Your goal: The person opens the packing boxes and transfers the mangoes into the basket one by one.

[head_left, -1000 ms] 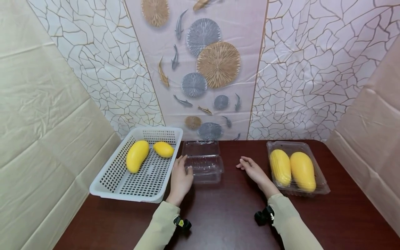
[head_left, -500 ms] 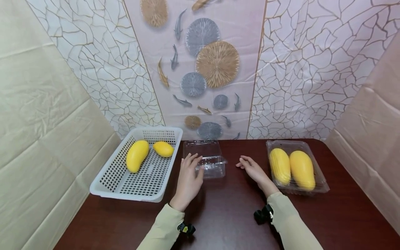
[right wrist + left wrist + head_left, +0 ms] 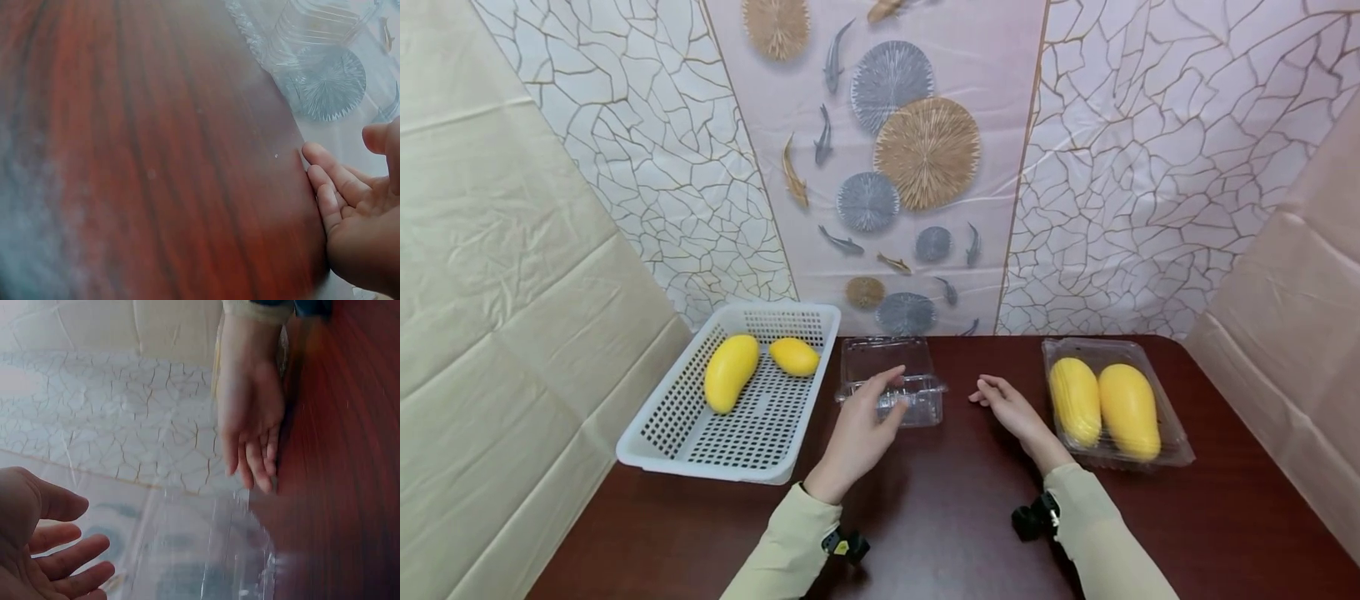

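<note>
An opened clear plastic clamshell box lies on the table in the middle of the head view. Over its front left part is my left hand, thumb apart from loosely bent fingers, nothing between them. The left wrist view shows that same gap between thumb and fingers. My right hand rests on its side on the table, right of the box, fingers relaxed and holding nothing. To the left, a white slotted basket holds two yellow mangoes, a large one and a small one.
At the right, another clear clamshell box contains two large mangoes. The dark red wooden table ends at a patterned cloth backdrop. Cream cloth walls stand on both sides.
My left hand has moved right, from beside the basket to over the front of the clear box. The box has shifted slightly right and away. My right hand has stayed in place.
</note>
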A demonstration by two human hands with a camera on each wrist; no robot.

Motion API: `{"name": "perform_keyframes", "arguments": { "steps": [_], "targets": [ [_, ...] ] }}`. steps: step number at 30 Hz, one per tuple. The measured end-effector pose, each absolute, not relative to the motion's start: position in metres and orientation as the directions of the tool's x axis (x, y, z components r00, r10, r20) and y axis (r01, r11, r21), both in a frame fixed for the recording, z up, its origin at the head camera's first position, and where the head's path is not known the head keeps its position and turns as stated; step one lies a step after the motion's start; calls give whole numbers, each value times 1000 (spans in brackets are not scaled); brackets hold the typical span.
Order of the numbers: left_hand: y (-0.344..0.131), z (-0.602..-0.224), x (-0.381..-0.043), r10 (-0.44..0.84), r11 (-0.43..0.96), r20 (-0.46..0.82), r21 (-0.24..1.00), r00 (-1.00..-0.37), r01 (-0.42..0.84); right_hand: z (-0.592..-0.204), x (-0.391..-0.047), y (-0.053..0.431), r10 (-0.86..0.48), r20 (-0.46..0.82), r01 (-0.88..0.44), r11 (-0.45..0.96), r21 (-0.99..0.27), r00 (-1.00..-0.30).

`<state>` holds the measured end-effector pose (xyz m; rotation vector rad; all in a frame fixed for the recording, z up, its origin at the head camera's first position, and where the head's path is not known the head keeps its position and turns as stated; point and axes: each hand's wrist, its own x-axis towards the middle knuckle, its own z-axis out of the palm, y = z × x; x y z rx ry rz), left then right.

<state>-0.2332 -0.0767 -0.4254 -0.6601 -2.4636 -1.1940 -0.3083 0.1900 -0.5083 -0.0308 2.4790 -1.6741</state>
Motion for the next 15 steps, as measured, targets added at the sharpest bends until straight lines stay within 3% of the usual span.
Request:
{"name": "perform_keyframes", "arguments": {
  "steps": [10,15],
  "targets": [
    [-34,-432,-218,446,414,328,749,-833,517,-490,-293,189,-135,-184,100,474,-875,-974],
    [-18,-440,-220,474,361,280,803,-835,474,-473,-280,190,-140,-140,55,483,-874,-980]
  ]
}}
